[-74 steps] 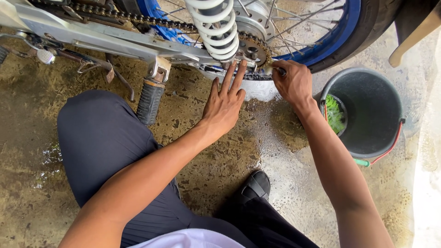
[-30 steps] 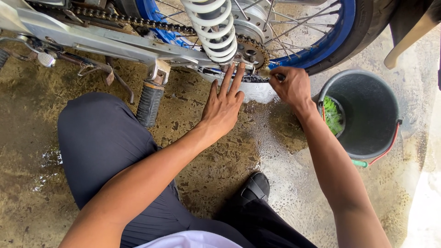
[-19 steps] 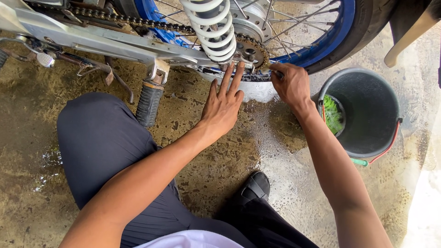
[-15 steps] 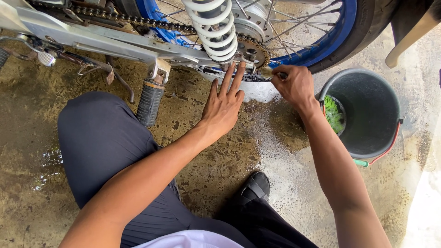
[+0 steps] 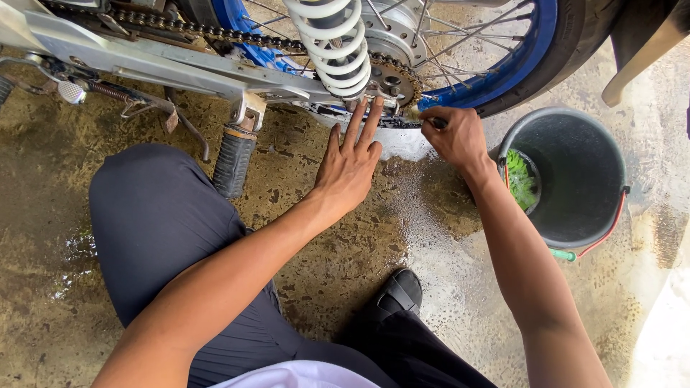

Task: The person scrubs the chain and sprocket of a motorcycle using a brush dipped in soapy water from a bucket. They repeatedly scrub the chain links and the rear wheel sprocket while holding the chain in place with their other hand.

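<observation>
Little changed since earlier: left hand (image 5: 350, 164) flat, fingers splayed against the chain (image 5: 215, 32) at 12 o'clock, right hand (image 5: 454, 136) clenched on a brush (image 5: 424, 115) mostly hidden, bucket (image 5: 568, 215) at 3 o'clock.

Left hand (image 5: 350, 164) lies flat, fingertips touching the chain (image 5: 215, 32) run just below the sprocket (image 5: 394, 80). Right hand (image 5: 454, 136) sits just right of it, closed on a small brush (image 5: 422, 116) at the chain. Coil spring (image 5: 332, 39) stands directly beyond the left hand. Footpeg (image 5: 233, 159) lies left of the left hand. Bucket (image 5: 575, 172) stands right of the right hand; shoe (image 5: 397, 293) lies nearer the body, between the forearms.
</observation>
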